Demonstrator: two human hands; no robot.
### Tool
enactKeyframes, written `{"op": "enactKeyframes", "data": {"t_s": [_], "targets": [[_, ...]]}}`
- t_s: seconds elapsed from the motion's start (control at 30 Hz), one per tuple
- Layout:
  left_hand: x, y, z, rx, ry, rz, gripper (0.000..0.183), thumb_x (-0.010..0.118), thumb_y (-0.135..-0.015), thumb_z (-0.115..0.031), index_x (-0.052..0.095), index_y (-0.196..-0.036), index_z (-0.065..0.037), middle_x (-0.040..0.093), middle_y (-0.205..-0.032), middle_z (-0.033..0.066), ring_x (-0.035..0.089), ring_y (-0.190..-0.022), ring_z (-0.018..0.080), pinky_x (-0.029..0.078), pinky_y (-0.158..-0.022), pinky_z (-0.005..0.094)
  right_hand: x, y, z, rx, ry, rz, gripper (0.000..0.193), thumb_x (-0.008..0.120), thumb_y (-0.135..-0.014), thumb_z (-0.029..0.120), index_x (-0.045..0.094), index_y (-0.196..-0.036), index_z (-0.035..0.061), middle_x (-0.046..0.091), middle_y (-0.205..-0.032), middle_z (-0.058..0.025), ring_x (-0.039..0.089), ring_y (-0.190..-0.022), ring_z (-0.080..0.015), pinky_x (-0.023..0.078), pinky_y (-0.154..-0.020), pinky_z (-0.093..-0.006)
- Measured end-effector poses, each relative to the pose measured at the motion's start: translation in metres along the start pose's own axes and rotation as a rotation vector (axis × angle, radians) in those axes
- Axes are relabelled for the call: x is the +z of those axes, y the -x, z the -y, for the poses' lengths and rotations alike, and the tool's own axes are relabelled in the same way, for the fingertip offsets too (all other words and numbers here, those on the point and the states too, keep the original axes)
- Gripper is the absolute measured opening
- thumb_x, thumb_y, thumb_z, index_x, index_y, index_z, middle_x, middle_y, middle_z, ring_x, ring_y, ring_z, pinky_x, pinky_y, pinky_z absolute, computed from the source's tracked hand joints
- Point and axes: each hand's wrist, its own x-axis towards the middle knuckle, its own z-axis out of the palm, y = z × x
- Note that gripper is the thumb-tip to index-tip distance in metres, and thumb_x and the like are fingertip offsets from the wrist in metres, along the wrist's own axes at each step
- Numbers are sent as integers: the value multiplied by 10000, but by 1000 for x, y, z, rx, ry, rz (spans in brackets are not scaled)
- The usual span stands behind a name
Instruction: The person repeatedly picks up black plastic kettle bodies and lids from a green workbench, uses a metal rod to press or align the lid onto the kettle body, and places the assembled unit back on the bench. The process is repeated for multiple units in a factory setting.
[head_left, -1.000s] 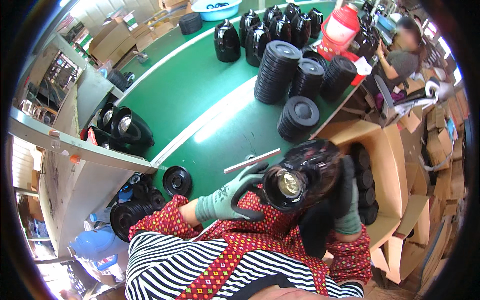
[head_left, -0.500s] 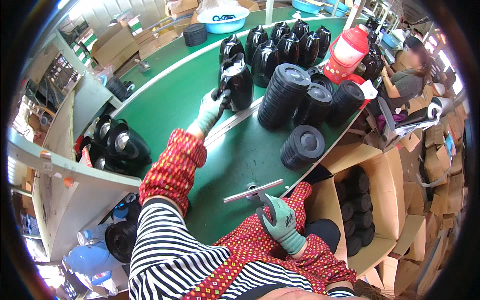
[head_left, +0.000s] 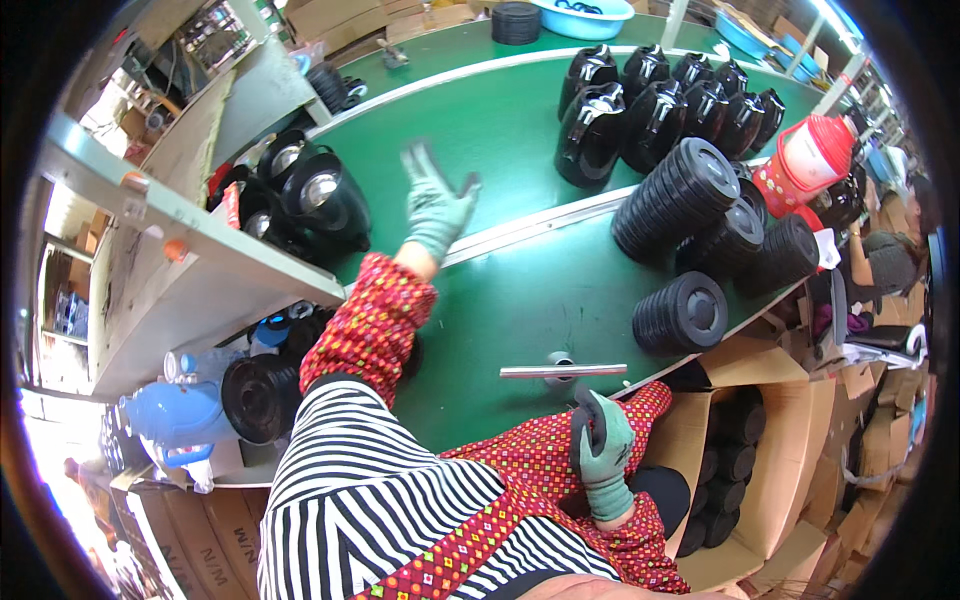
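Note:
My left hand [head_left: 435, 205], in a green glove with dark fingertips, reaches out over the green work surface [head_left: 480, 330]. Its fingers are spread and hold nothing. On the left, several glossy black jugs [head_left: 335, 205] lie with silvery round parts showing; my left hand is nearest to these. A group of upright black jugs [head_left: 590, 140] stands farther right. My right hand [head_left: 605, 450], gloved alike, is low by my lap beneath a metal bar on a round mount [head_left: 562, 371]. Its fingers are loosely curved, thumb apart, with nothing visible between them.
Stacks of black ribbed discs [head_left: 680, 200] stand right of centre beside a red-and-white container [head_left: 815, 155]. A cardboard box [head_left: 790, 450] holding black parts is at my right. A metal rail [head_left: 200, 235] and a blue jug [head_left: 185, 415] are at left. A person [head_left: 885, 260] sits far right.
My left hand has let go of a black jug, which now stands with the others, and has opened and moved away toward the left. The view has turned left; my right hand stays low.

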Motion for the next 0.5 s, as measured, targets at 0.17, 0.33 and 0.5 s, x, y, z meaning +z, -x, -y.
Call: {"op": "enactKeyframes", "data": {"t_s": [0.17,0.33,0.5], "targets": [[-88,-11,110,-219,-377,-195,1022,781,-877,-477,270,-1612,15,196,-1638,421,570,-1333,506,552,-1049,484,4,1,2,-15,-10,3,336,721,-903,100,718,-1222,-6,763,-1161,-165,734,-1036,-353,569,-923,-440],[-110,-15,122,-177,-282,-154,521,720,-938,-299,578,-1356,-22,573,-1453,268,681,-1155,443,570,-963,490,4,2,1,-40,-9,-7,329,713,-928,111,714,-1241,11,755,-1143,-171,735,-1028,-337,570,-897,-419],[-132,38,44,176,16,-27,283,786,-898,-217,673,-1094,-47,710,-1219,201,706,-1054,399,569,-873,442,-16,-9,18,86,-216,-42,399,736,-960,148,656,-1313,-18,714,-1142,-190,698,-960,-316,552,-899,-396]]}}
